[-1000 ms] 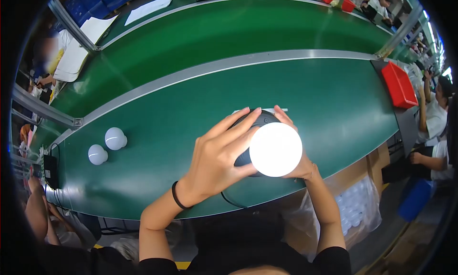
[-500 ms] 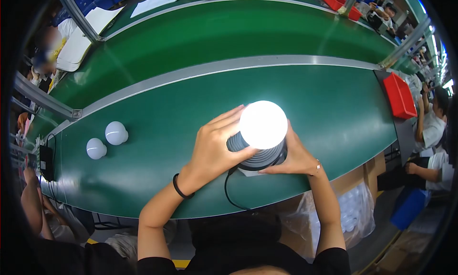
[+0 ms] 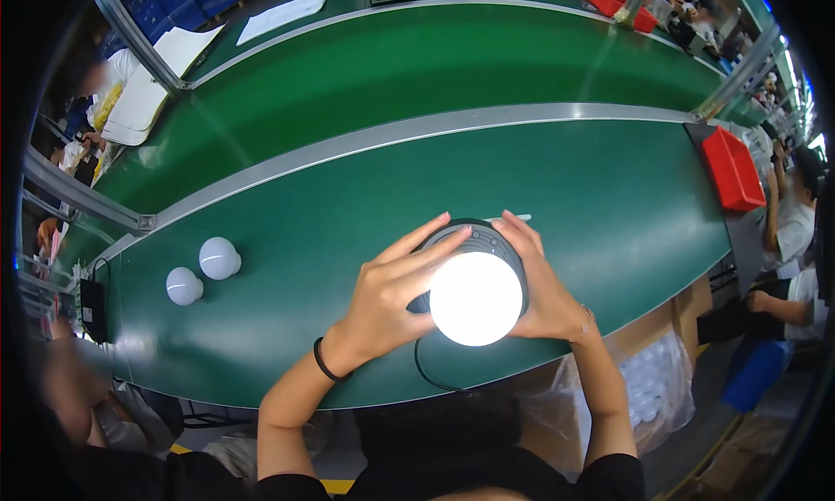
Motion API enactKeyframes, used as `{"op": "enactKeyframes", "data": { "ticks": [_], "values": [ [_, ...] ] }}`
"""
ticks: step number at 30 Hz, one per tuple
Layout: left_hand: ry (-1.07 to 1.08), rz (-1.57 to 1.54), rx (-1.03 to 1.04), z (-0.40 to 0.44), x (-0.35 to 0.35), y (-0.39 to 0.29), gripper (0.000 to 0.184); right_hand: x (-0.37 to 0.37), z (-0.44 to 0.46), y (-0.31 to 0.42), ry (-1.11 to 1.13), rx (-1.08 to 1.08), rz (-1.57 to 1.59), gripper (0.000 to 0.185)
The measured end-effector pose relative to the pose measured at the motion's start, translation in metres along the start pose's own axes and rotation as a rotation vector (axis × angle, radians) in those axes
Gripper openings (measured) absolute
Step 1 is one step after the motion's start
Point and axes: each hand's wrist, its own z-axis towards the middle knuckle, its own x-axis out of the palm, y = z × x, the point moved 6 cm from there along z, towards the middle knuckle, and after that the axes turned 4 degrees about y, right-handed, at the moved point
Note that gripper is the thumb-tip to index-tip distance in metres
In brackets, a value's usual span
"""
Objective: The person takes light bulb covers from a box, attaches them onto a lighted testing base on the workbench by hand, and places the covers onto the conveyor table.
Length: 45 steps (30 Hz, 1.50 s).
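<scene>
A brightly lit round bulb (image 3: pixel 476 299) sits in a dark grey ribbed round holder (image 3: pixel 474 233), tilted toward me. My left hand (image 3: pixel 387 294) wraps the holder's left side, its fingertips on the far top edge. On the opposite side my right hand (image 3: pixel 541 297) grips the same holder, fingers along its rim. Glare washes out the bulb's surface, and the holder's underside is hidden. A black cable (image 3: pixel 421 362) runs from beneath it toward the table's near edge. Part of a thin pale strip (image 3: pixel 523 217) shows just behind the holder.
Two unlit white bulbs (image 3: pixel 220 258) lie on the green table (image 3: pixel 635 214) at left. A black power box (image 3: pixel 91 310) stands at the left end, a red bin (image 3: pixel 733 169) at the right. Below right is a box with plastic-bagged white items (image 3: pixel 644 384). Other people sit at both sides.
The holder and lit bulb have tipped toward me, so the bulb is lower in view and the holder's far side shows. Both hands stay around it, fingers now over its far edge.
</scene>
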Motion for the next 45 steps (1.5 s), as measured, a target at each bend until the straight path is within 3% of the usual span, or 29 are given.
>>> {"op": "enactKeyframes", "data": {
  "ticks": [4, 11, 23, 26, 29, 32, 36, 40, 45],
  "values": [
    [-0.015, 0.007, 0.061, -0.007, -0.004, -0.008, 0.035, 0.000, -0.001, 0.015, -0.024, -0.098, -0.069, 0.105],
    [-0.066, 0.016, 0.159, -0.022, -0.007, -0.010, 0.033, 0.002, -0.002, 0.034, -0.038, -0.086, -0.127, 0.102],
    [-0.205, -0.125, 0.072, -0.056, -0.005, 0.005, 0.026, 0.005, 0.003, 0.057, -0.017, -0.027, -0.196, 0.102],
    [-0.222, -0.165, -0.095, -0.061, -0.004, 0.010, 0.024, 0.006, 0.007, 0.060, -0.019, -0.020, -0.194, 0.102],
    [-0.230, -0.084, -0.089, -0.066, -0.001, 0.015, 0.020, 0.006, 0.008, 0.061, 0.000, -0.005, -0.194, 0.102],
    [-0.230, -0.066, -0.094, -0.068, 0.001, 0.016, 0.027, 0.005, 0.008, 0.061, 0.007, -0.005, -0.196, 0.102],
    [-0.194, -0.275, -0.485, -0.071, 0.005, 0.023, 0.046, 0.005, 0.007, 0.060, 0.003, -0.009, -0.189, 0.102],
    [-0.176, -0.494, -0.559, -0.079, 0.016, 0.036, 0.055, 0.005, 0.007, 0.059, -0.006, -0.009, -0.178, 0.102],
    [-0.184, -0.506, -0.548, -0.078, 0.016, 0.036, 0.056, 0.005, 0.006, 0.057, -0.003, -0.001, -0.178, 0.102]
  ]
}}
